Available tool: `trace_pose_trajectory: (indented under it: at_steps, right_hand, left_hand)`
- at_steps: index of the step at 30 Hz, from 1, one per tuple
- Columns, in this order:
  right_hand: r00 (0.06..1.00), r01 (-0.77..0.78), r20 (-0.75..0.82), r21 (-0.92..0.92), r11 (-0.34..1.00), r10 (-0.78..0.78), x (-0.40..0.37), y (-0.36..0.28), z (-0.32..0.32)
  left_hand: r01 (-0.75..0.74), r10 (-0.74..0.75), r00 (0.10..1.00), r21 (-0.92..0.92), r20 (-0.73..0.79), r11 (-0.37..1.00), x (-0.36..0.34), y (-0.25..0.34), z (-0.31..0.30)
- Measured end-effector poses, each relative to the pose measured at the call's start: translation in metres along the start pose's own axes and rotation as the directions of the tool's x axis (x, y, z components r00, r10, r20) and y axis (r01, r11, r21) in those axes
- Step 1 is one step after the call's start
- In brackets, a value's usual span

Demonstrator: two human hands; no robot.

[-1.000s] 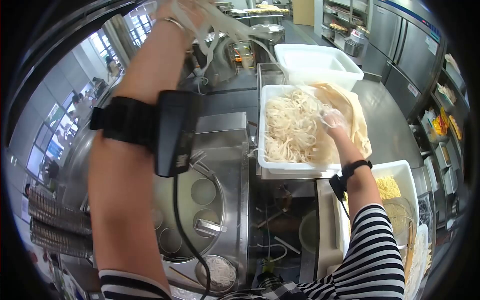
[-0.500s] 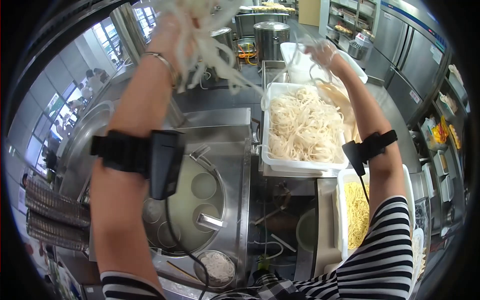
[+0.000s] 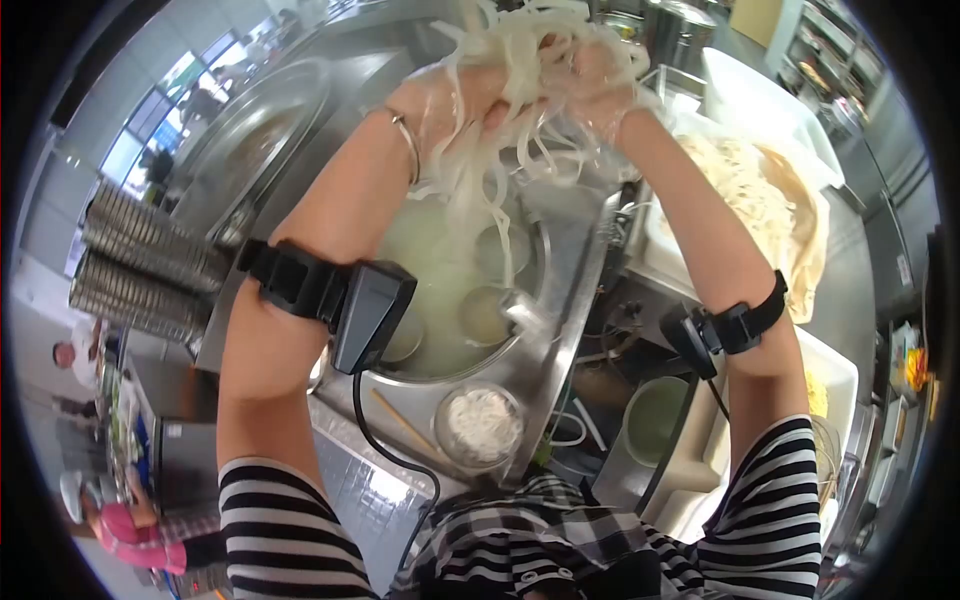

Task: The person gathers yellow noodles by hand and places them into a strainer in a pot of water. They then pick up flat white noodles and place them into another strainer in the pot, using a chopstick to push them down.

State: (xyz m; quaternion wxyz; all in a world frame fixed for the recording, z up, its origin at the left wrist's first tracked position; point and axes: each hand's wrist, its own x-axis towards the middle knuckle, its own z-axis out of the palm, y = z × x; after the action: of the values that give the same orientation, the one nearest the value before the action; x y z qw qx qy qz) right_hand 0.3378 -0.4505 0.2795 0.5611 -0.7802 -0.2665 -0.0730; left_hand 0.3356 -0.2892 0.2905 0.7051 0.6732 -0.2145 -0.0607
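Wide white rice noodles (image 3: 525, 75) hang in loose strands between my two hands, over a round pot (image 3: 548, 285) of cloudy water. My left hand (image 3: 465, 100), in a clear plastic glove, is closed around part of the bundle. Gloved the same way, my right hand (image 3: 600, 90) grips the other side, close beside the left. Some strands dangle toward the water. Metal strainer baskets sit in the pot, one with a handle (image 3: 525, 312) at the right rim. The fingertips are partly covered by noodles.
To the right stands a white tub (image 3: 657, 238) of noodles, with another white tub (image 3: 770, 110) behind it. Yellow noodles (image 3: 818, 397) lie lower right. A bowl (image 3: 480, 425) of white noodles is near me. Metal bowls (image 3: 150, 290) are stacked left; a person (image 3: 140, 530) is lower left.
My left hand has carried the noodles right and down in view. My right hand has come from above the tubs to join it on the noodles. The view has turned toward the pot.
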Motion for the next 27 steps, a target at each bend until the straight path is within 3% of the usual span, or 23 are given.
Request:
trace_pose_trajectory:
  at_steps: [1,3,4,5,6,7,9,10,12,13,14,15,17,19,20,21,22,23,24,25,26,27]
  right_hand:
    - [1.000,0.001,0.020,0.016,1.000,-0.001,0.004,0.011,0.023]
    - [0.919,0.351,-0.191,0.001,0.936,-0.344,0.013,0.044,0.071]
    - [0.937,0.327,-0.081,-0.132,0.936,-0.339,0.001,0.032,0.092]
    - [0.939,0.326,-0.075,-0.128,0.937,-0.337,-0.013,0.023,0.116]
    - [0.994,0.107,-0.021,0.303,0.947,-0.106,-0.027,0.015,0.140]
    - [0.988,-0.150,0.122,0.654,0.742,0.092,-0.036,0.010,0.160]
    - [0.880,-0.451,0.436,0.648,0.614,0.186,-0.047,0.018,0.193]
    - [0.876,-0.458,0.444,0.639,0.618,0.189,-0.050,0.030,0.214]
    - [0.853,-0.520,0.481,0.749,0.411,0.203,-0.053,0.050,0.251]
    - [0.850,-0.524,0.484,0.745,0.412,0.207,-0.053,0.043,0.260]
    - [0.825,-0.550,0.485,0.807,0.216,0.289,-0.053,0.033,0.266]
    - [0.789,-0.535,0.493,0.845,0.014,0.367,-0.052,0.027,0.273]
    - [0.801,-0.512,0.444,0.856,0.075,0.401,-0.049,0.031,0.285]
    - [0.812,-0.491,0.395,0.860,0.137,0.431,-0.045,0.065,0.300]
    - [0.978,-0.210,0.146,0.656,0.725,0.151,-0.045,0.108,0.314]
    - [0.965,0.229,0.082,0.189,0.955,-0.248,-0.045,0.131,0.324]
    - [0.968,0.223,0.076,0.185,0.957,-0.241,-0.047,0.127,0.330]
    - [0.971,-0.235,0.068,0.476,0.847,0.231,-0.053,0.119,0.337]
    - [0.755,-0.559,0.198,0.693,0.455,0.625,-0.057,0.112,0.342]
    - [0.753,-0.557,0.192,0.694,0.455,0.629,-0.060,0.117,0.348]
    - [0.811,-0.576,0.095,-0.047,0.816,0.578,-0.066,0.128,0.356]
    - [0.874,-0.245,0.089,-0.769,0.591,0.478,-0.072,0.142,0.364]
  left_hand:
    - [0.028,-0.028,0.999,-0.003,-0.028,1.000,-0.017,0.000,-0.018]
    - [0.089,-0.092,0.991,-0.030,-0.098,0.996,-0.051,-0.007,-0.049]
    - [0.116,-0.120,0.984,-0.039,-0.133,0.993,-0.066,-0.012,-0.066]
    - [0.137,-0.143,0.975,-0.047,-0.168,0.989,-0.080,-0.018,-0.081]
    - [0.090,-0.086,0.983,0.015,-0.163,0.996,-0.090,-0.028,-0.103]
    - [0.091,-0.088,0.983,0.010,-0.162,0.996,-0.098,-0.039,-0.117]
    - [-0.099,0.000,0.958,-0.331,-0.285,0.939,-0.112,-0.055,-0.140]
    - [-0.074,-0.088,0.945,-0.466,-0.316,0.882,-0.130,-0.049,-0.139]
    - [-0.088,-0.059,0.931,-0.379,-0.361,0.921,-0.148,-0.073,-0.164]
    - [-0.090,-0.028,0.920,-0.279,-0.391,0.956,-0.156,-0.091,-0.177]
    - [-0.068,-0.090,0.959,-0.527,-0.269,0.847,-0.164,-0.102,-0.190]
    - [-0.064,-0.093,0.960,-0.531,-0.263,0.845,-0.170,-0.115,-0.199]
    - [0.211,-0.352,0.931,-0.646,-0.096,0.734,-0.184,-0.131,-0.203]
    - [0.290,-0.378,0.926,-0.625,-0.008,0.724,-0.186,-0.186,-0.227]
    - [0.362,-0.401,0.913,-0.596,0.072,0.717,-0.187,-0.204,-0.235]
    - [0.371,-0.406,0.910,-0.596,0.081,0.712,-0.188,-0.202,-0.238]
    - [0.241,-0.245,0.947,0.045,0.208,0.969,-0.189,-0.195,-0.236]
    - [-0.121,-0.181,0.896,0.616,0.405,0.778,-0.190,-0.185,-0.233]
    - [-0.058,-0.242,0.906,0.667,0.348,0.743,-0.194,-0.177,-0.227]
    - [-0.062,-0.242,0.903,0.665,0.355,0.744,-0.191,-0.196,-0.231]
    - [-0.164,-0.424,0.777,0.799,0.465,0.578,-0.190,-0.229,-0.237]
    - [-0.306,-0.607,0.618,0.864,0.499,0.399,-0.188,-0.249,-0.242]
